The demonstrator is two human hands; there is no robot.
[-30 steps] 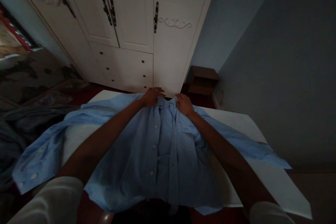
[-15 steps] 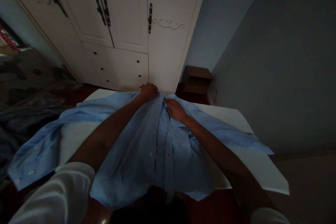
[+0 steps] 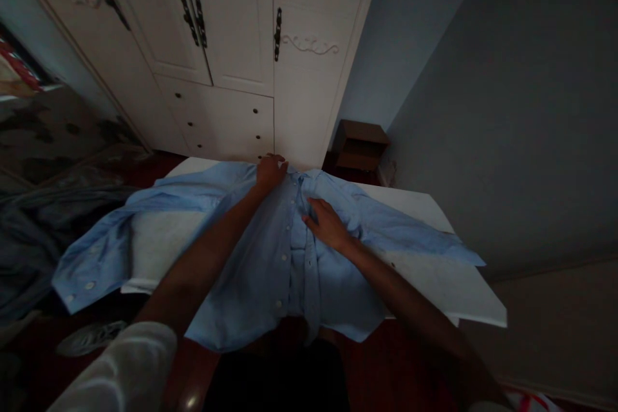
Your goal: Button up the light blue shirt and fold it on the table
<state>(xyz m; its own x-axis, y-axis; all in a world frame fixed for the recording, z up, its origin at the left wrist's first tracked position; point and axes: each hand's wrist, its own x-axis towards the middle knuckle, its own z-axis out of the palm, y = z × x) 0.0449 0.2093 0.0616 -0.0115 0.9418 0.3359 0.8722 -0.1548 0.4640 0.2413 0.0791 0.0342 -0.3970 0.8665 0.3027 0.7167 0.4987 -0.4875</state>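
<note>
Now, dark cloth (image 3: 53,232): heaped at the far left, near the end of the tabletop (image 3: 449,290).
Cuff (image 3: 96,270): here it dangles past that end, buttons showing; the sleeve seems too long for the surface.
Wardrobe (image 3: 232,26): standing behind, doors and drawers closed.
Left hand (image 3: 271,172): up at the collar end, fingers bent by the far edge; whether they pinch fabric, I cannot tell. It looks placed to steady that end.
Blue shirt (image 3: 251,277): spread across the tabletop, front upward, collar away, hem over the near edge, presumably because the surface is shallower than the shirt.
Button row (image 3: 284,258): running down beside the parted front.
Right hand (image 3: 328,224): on the buttonhole side, fingers loosely spread, thumb apart, nothing visibly gripped; perhaps smoothing cloth flat.
Brown cabinet (image 3: 364,133): low, behind the tabletop.
Other sleeve (image 3: 415,238): stretched out toward the right edge, apparently to keep it clear of the body.
</note>
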